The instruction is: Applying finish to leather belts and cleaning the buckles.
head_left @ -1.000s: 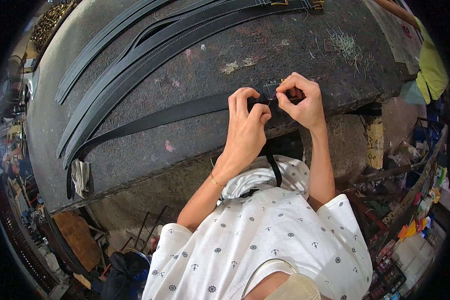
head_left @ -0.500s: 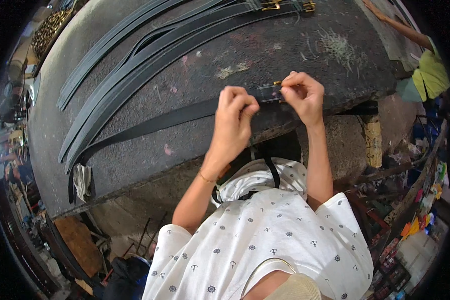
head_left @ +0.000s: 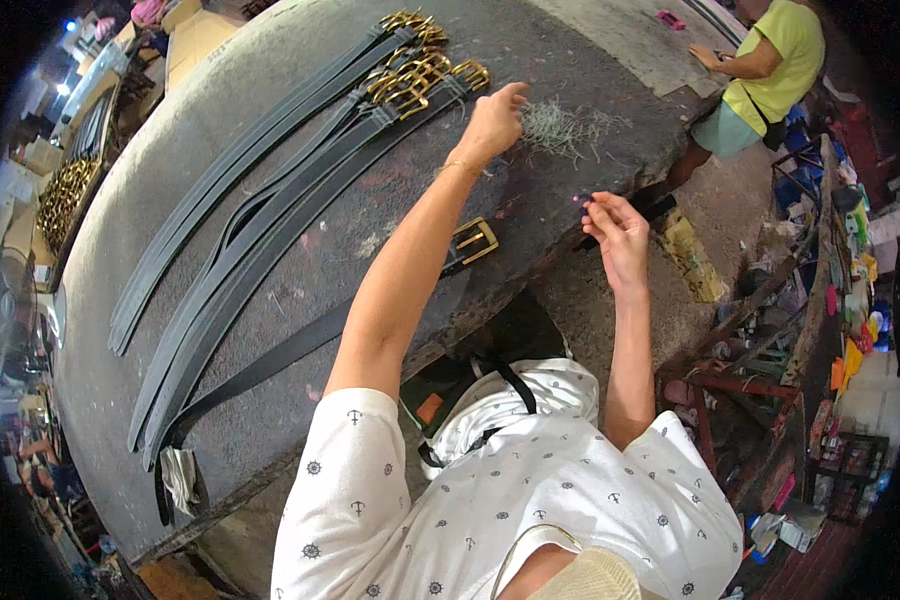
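My left hand [head_left: 495, 122] reaches over the dark table beside a pile of pale thread scraps [head_left: 570, 128], its fingers loosely stretched with nothing visible in them. Near the table's front edge, my right hand [head_left: 618, 228] is raised and pinches a small dark object with a pinkish spot [head_left: 582, 204], too small to make out. A single black belt [head_left: 280, 352] lies along the near side of the table, its gold buckle [head_left: 476, 241] towards the right. My left forearm hides part of that belt. Both hands are apart from it.
Several dark belts [head_left: 240, 250] with gold buckles [head_left: 410, 82] lie in bundles at the far left. A whitish cloth [head_left: 179, 480] hangs at the left front edge. Another person in a yellow shirt [head_left: 785, 50] stands at the far right. A rack [head_left: 730, 400] stands to the right.
My left hand has moved away from the belt, forward to the thread pile. My right hand has left the buckle, which now lies uncovered on the table. The view has shifted.
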### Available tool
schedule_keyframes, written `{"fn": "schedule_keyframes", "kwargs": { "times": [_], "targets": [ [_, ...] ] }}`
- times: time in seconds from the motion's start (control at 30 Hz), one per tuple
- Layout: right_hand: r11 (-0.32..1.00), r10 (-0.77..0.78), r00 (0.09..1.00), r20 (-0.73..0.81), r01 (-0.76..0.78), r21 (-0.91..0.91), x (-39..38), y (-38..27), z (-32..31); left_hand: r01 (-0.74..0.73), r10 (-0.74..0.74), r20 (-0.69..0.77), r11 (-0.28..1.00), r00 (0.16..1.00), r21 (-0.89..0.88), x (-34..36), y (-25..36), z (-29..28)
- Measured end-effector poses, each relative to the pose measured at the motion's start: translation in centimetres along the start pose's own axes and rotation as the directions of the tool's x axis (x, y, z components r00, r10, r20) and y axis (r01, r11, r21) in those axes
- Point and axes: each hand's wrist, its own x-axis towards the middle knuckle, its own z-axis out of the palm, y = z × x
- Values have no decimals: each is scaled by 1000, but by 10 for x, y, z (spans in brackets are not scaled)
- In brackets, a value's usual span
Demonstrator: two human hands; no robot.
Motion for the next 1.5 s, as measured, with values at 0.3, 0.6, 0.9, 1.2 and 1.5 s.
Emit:
{"fn": "schedule_keyframes", "kwargs": {
  "times": [0.3,0.6,0.9,1.2,1.5],
  "targets": [
    [967,233,968,94,-241,82,1,12,-35,-92,61,109,944,992,316,-110,33,-102],
    [975,70,992,-105,-91,-203,-5,17,-19,50,-118,137,904,983,424,-233,75,-133],
    [786,-395,917,-59,304,-539,-25,11,1,51,-89,66,895,994,444,-235,63,-128],
    [189,-649,589,482,738,-647,-30,31,1,296,-348,95,889,933,349,-202,40,-131],
    [405,-694,681,235,638,-655,-30,14,7,-41,46,4,827,999,561,-215,34,-117]
  ]
}}
